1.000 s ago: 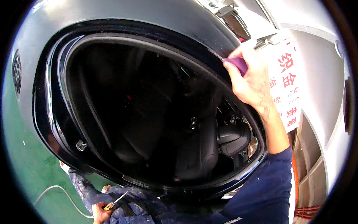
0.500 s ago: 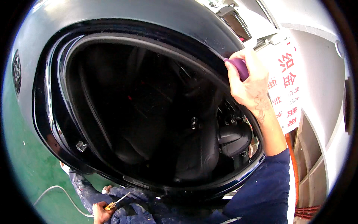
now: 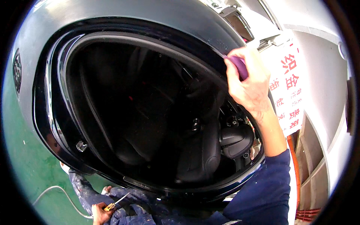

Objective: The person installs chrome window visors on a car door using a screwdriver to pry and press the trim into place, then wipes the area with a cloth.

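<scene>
My right hand (image 3: 247,80) is closed around a smooth purple block (image 3: 239,68), perhaps a pad or clay piece; its exact kind does not show. The block rests on the edge of the dark car roof (image 3: 150,10), just above the door opening. Low at the left, my left hand (image 3: 100,213) grips a screwdriver (image 3: 109,207) by its yellowish handle, its thin metal shaft pointing up to the right. This hand is near my paint-spotted dark blue trousers (image 3: 84,191), away from the car body.
Through the open doorway show black seats (image 3: 198,153) and a shiny door sill (image 3: 142,184). A pale hose (image 3: 56,187) lies on the green floor (image 3: 22,165). On the right are a white sheet with red writing (image 3: 287,90), an orange hose (image 3: 295,161) and grey shelving (image 3: 311,161).
My right hand and the purple block have shifted slightly left along the roof edge. The left hand with the screwdriver has hardly moved.
</scene>
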A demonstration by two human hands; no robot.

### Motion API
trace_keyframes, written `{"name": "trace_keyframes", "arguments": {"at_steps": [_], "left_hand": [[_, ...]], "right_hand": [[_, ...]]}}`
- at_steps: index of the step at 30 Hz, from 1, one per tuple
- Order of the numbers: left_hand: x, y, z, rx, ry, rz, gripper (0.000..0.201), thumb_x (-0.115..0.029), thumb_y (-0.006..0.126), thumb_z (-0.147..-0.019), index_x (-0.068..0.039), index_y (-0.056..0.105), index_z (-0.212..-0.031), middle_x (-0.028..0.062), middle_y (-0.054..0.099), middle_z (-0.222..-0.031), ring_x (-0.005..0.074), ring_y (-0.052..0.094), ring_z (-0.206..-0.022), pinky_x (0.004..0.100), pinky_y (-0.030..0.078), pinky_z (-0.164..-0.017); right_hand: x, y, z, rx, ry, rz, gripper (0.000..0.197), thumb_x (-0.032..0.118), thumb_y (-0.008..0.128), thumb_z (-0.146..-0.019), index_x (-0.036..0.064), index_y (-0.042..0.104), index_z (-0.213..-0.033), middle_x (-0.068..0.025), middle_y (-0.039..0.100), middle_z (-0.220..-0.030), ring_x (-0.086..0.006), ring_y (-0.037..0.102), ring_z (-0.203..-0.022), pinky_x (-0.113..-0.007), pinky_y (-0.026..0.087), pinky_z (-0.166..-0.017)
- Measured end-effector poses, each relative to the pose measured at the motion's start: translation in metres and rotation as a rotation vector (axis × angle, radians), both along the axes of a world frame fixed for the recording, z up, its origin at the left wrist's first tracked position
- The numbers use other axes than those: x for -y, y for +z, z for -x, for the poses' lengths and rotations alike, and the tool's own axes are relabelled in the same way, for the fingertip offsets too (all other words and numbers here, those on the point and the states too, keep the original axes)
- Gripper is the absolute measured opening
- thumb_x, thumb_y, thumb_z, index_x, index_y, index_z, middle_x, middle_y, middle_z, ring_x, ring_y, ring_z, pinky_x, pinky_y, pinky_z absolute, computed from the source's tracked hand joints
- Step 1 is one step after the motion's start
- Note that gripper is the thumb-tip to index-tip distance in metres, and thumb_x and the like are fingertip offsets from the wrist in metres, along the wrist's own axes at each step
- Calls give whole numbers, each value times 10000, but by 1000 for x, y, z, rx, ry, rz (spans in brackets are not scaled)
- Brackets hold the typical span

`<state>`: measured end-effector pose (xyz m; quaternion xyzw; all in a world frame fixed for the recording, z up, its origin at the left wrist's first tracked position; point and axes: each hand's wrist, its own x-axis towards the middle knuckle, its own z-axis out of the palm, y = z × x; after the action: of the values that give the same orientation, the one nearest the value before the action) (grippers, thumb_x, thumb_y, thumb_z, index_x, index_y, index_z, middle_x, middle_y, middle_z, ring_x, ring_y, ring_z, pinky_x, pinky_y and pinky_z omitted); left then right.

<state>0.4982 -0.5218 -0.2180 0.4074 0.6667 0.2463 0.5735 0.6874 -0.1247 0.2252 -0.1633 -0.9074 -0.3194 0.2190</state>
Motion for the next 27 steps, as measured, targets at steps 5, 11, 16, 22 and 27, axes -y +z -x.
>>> {"name": "trace_keyframes", "arguments": {"at_steps": [5,11,16,22,27], "left_hand": [[8,-11,-4,-11,-13,12,274,-260,777,-829,1,692,-831,215,640,-669,238,569,-577,446,485,-590],[12,-13,-3,50,20,-25,259,-234,784,-829,12,708,-858,193,666,-691,212,565,-603,420,505,-621],[18,-25,-8,-8,-6,-13,303,-279,799,-827,-3,762,-946,222,718,-776,308,692,-672,442,536,-665],[14,-12,-1,-14,-42,45,336,-313,792,-841,-7,765,-976,237,725,-815,348,704,-699,438,540,-678],[31,-36,-12,-17,58,-66,286,-259,793,-851,9,752,-943,235,715,-783,275,701,-675,431,533,-657]], "right_hand": [[-2,3,11,72,47,-34,188,-80,741,-785,4,626,-909,-141,594,-827,-331,620,-760,-405,517,-708],[3,5,-7,40,-21,-12,208,-105,726,-760,4,619,-902,-146,586,-821,-341,626,-765,-406,518,-706],[1,4,1,51,-10,9,206,-102,717,-770,-3,612,-918,-156,583,-837,-349,622,-784,-415,514,-716],[-2,2,13,58,1,16,209,-102,716,-768,2,612,-917,-163,593,-850,-357,626,-793,-422,520,-730],[0,4,0,47,-37,17,209,-96,719,-775,-1,610,-926,-163,587,-862,-357,622,-800,-419,516,-735]]}}
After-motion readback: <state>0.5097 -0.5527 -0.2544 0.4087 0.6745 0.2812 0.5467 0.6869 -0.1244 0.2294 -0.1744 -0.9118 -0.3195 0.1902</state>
